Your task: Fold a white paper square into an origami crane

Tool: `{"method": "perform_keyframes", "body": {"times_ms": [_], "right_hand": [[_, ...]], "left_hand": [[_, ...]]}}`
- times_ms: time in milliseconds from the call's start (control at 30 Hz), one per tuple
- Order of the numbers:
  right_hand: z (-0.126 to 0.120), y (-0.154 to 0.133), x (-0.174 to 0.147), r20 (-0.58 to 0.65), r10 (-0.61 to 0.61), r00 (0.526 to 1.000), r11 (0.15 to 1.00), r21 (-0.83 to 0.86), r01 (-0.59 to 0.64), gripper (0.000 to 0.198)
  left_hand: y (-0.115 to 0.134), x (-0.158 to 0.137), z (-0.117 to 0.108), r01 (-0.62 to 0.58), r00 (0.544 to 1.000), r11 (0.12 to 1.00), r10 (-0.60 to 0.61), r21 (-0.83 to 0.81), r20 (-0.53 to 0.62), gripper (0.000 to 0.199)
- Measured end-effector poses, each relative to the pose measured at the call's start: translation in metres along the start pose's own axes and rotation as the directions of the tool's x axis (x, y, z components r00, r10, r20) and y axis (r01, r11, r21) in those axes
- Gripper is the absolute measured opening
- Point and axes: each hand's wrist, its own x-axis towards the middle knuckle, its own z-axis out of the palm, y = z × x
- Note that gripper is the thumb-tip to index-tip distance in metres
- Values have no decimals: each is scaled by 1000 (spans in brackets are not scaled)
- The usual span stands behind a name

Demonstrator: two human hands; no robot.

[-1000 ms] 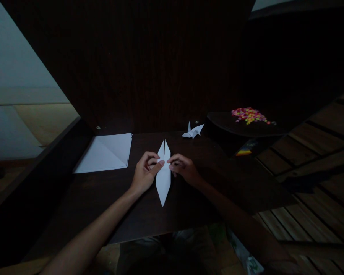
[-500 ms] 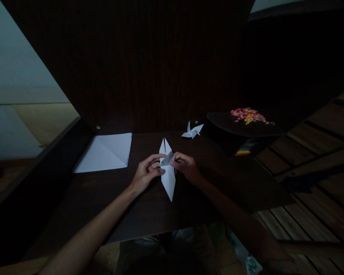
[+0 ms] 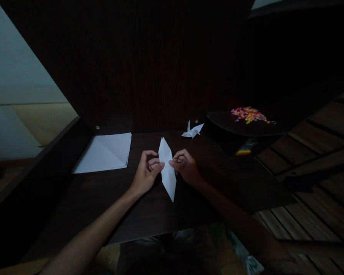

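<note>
A long, diamond-shaped piece of folded white paper point(image 3: 168, 175) stretches away from me over the dark desk, with a narrow slit at its far tip. My left hand point(image 3: 148, 168) pinches its left edge near the middle, thumb on top and the other fingers curled at the side. On the opposite edge, my right hand point(image 3: 185, 164) grips the paper the same way, its thumb pressing close to the middle crease. Beyond the hands, a finished white origami crane point(image 3: 192, 131) rests near the back of the desk.
Creased white paper sheets point(image 3: 106, 152) lie at the left on the dark desk point(image 3: 143, 214). A curved shelf point(image 3: 226, 124) at the right bears a heap of small colourful pieces point(image 3: 249, 114). A tall panel point(image 3: 160, 68) closes the back, and a side board point(image 3: 37, 175) borders the left.
The raised middle flap of the folded paper now lies flat, and the slit at the far tip has narrowed. Both thumbs have moved in toward the middle crease.
</note>
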Motion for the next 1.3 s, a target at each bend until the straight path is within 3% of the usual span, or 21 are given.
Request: {"method": "perform_keyframes", "body": {"times_ms": [133,333,467,633,767,867,1000,1133,1300], "right_hand": [[-6,-4,-2,88,-21,996,995,-99,30,21],[-14,-1,-5,188,-46,981,997,-54,57,41],[-12,-1,-3,122,-103,987,984,-133,119,35],[-10,-7,-1,94,-296,950,883,-352,310,21],[-10,-8,-3,110,-419,901,790,-444,422,9],[-11,-5,-5,102,-462,881,755,-477,451,11],[-10,-2,-7,114,-497,860,704,-527,476,12],[-9,-3,-6,90,-542,836,676,-544,497,14],[-8,-6,-5,87,-542,836,706,-493,509,15]], "left_hand": [[4,-1,-2,-37,999,982,35,186,16,21],[7,-2,-3,50,993,998,-53,30,109,51],[5,-2,-4,-59,996,980,44,190,83,50],[6,-2,-7,-286,957,803,262,523,122,40],[6,-3,-8,-409,908,692,376,594,187,35],[5,-4,-8,-414,894,655,422,632,149,31],[8,-5,-6,-384,904,683,415,621,103,30],[14,-6,-4,-325,944,795,306,512,123,35],[10,-2,-2,-159,984,934,175,321,-21,25]]}}
